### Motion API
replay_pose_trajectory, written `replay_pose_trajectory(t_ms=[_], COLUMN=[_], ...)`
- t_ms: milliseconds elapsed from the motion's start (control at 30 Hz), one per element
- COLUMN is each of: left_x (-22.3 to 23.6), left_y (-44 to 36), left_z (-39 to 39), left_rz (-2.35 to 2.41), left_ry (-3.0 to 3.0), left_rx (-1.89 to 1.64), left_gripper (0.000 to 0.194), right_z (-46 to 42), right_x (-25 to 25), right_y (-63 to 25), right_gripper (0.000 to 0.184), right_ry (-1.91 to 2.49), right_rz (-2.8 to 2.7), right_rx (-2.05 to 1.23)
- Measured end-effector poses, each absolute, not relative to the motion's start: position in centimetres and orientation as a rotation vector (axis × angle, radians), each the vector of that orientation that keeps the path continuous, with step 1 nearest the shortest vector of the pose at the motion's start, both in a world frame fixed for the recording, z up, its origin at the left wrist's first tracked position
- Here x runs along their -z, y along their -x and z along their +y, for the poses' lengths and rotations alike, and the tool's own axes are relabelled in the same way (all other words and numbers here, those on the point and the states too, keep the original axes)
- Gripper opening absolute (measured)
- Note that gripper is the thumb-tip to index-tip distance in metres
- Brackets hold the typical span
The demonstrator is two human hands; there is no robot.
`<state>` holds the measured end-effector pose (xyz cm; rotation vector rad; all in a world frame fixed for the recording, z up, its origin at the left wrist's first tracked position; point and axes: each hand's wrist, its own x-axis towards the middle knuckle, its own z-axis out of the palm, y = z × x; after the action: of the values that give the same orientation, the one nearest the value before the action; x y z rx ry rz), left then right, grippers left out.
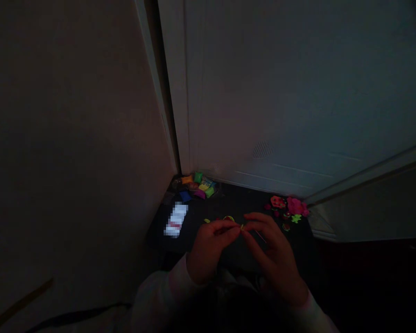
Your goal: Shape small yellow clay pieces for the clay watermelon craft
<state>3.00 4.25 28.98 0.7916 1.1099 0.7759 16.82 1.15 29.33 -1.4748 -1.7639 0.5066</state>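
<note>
Between the fingertips of both hands is a tiny yellow-green piece of modelling clay (242, 227), clay by its look. My left hand (208, 247) pinches it from the left with thumb and fingers pressed together. From the right, the thumb and index finger of my right hand (272, 249) close on the same piece, the other fingers loosely bent. Just behind the hands lies a round red piece with a yellow-green rim (229, 218), partly covered by the left fingers. A small yellow-green lump (206, 221) is beside it. A thin pale stick (260, 236) shows behind the right fingers.
Colourful packets (198, 186) in clear plastic lie at the dark table's (242, 196) back left. A bright, blurred-out rectangle (176, 220) is at the left. Pink flower-like pieces (296, 206) and a bright green shape (296, 218) sit back right. Pale panels (263, 92) rise behind; light is dim.
</note>
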Motion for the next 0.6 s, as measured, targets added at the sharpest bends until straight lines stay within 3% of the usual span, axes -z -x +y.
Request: replay_pose_trajectory(t_ms=[200, 600], left_x=[-28.4, -27.0], left_y=[-3.3, -4.1], left_z=[3.9, 3.6], left_rz=[1.156, 1.009], left_ry=[-1.007, -0.848], left_rx=[-0.845, -0.774], left_gripper=[0.009, 0.013], right_z=[0.9, 0.1], right_x=[-28.4, -27.2], right_y=[-17.0, -17.7], right_gripper=[0.005, 0.008], right_ry=[1.485, 1.458], right_rz=[-1.734, -1.722], right_rx=[-0.445, -0.394])
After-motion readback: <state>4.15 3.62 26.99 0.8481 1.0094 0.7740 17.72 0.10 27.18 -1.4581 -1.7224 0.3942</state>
